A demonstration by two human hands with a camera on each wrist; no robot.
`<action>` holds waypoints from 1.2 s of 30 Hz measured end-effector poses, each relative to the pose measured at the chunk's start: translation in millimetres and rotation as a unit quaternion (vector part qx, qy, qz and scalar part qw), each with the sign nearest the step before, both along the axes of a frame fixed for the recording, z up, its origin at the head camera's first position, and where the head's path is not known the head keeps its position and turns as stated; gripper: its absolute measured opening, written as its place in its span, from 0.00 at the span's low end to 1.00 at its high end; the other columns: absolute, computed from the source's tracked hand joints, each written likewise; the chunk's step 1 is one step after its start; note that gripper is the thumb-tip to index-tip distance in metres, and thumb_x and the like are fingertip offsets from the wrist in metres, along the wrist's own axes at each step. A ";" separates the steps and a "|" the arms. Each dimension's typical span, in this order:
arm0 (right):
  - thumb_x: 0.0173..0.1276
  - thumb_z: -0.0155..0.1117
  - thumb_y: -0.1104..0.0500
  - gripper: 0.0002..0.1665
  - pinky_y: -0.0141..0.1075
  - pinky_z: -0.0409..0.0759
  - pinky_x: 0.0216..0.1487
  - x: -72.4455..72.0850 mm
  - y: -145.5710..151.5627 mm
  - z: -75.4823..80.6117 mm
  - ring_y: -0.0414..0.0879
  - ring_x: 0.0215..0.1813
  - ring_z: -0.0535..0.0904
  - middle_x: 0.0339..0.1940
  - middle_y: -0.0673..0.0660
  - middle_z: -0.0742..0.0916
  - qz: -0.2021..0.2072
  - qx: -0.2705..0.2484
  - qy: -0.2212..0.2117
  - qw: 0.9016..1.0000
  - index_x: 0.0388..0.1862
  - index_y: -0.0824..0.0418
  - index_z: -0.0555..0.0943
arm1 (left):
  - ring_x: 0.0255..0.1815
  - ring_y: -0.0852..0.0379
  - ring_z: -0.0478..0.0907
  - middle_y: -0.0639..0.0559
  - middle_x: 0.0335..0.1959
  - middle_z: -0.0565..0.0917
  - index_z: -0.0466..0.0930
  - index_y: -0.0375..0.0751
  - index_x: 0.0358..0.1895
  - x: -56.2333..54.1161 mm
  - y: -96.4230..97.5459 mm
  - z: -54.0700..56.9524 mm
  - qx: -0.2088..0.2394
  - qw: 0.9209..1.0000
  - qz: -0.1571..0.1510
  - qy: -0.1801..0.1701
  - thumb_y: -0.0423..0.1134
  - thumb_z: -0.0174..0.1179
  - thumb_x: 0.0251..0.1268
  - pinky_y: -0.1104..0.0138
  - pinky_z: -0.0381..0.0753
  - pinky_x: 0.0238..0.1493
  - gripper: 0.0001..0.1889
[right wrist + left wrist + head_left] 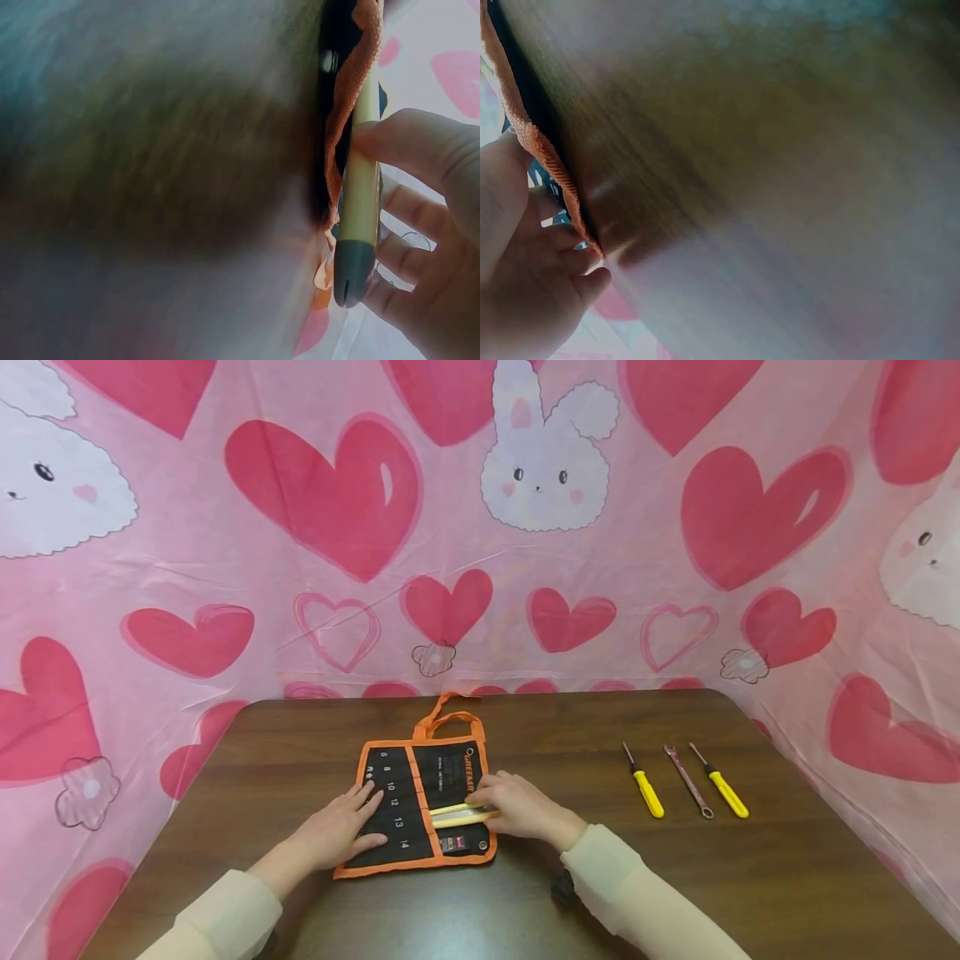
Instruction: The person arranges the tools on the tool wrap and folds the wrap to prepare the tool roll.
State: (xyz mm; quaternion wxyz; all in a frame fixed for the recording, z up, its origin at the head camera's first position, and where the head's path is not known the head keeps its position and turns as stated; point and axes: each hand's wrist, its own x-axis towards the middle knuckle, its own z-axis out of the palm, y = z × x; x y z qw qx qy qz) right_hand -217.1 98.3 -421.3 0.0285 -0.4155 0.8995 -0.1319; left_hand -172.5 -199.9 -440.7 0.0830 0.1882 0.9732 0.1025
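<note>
A black tool pouch (390,806) with orange trim and printed numbers lies flat on the table. My left hand (333,831) rests on its left part with the fingers spread. In the left wrist view, that hand (536,255) lies by the orange edge. My right hand (525,810) holds a tool with two yellow handles (461,820) over the pouch's right part; the tool's left end is at the pocket edge, its head hidden. The right wrist view shows the thumb and fingers (420,217) about one handle (361,195), which has a dark grey end.
Right of the pouch lie two yellow-handled screwdrivers (647,792) (727,793) with a combination wrench (688,782) between them. Orange straps (442,720) extend from the pouch's far edge. A pink heart-patterned cloth (450,552) hangs behind the wooden table (570,735).
</note>
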 end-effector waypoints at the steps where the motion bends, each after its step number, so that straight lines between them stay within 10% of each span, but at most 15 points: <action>1: 0.56 0.70 0.58 0.19 0.31 0.70 0.39 -0.2 -1.3 -0.7 0.39 0.37 0.70 0.40 0.46 0.81 0.003 0.001 0.001 1.000 0.48 0.54 0.83 | 0.68 0.38 0.53 0.36 0.68 0.58 0.63 0.35 0.66 0.0 0.0 0.0 -0.001 1.000 -0.001 0.002 0.63 0.55 0.56 0.47 0.59 0.61 0.41; 24: 0.56 0.70 0.58 0.19 0.27 0.71 0.39 -1.3 -36.7 -5.4 0.38 0.38 0.71 0.39 0.45 0.81 0.023 0.010 -0.006 1.000 0.48 0.53 0.83 | 0.67 0.37 0.55 0.34 0.67 0.59 0.64 0.34 0.65 0.6 1.0 2.0 -0.008 1.000 -0.007 0.009 0.62 0.55 0.57 0.47 0.60 0.60 0.41; 36: 0.57 0.69 0.51 0.28 0.36 0.73 0.53 -3.2 -17.3 3.6 0.42 0.49 0.74 0.49 0.50 0.80 -0.021 -0.027 -0.119 0.992 0.56 0.56 0.78 | 0.67 0.37 0.55 0.36 0.67 0.60 0.64 0.35 0.66 1.8 1.0 2.0 -0.001 1.000 0.001 0.008 0.62 0.56 0.56 0.45 0.62 0.59 0.41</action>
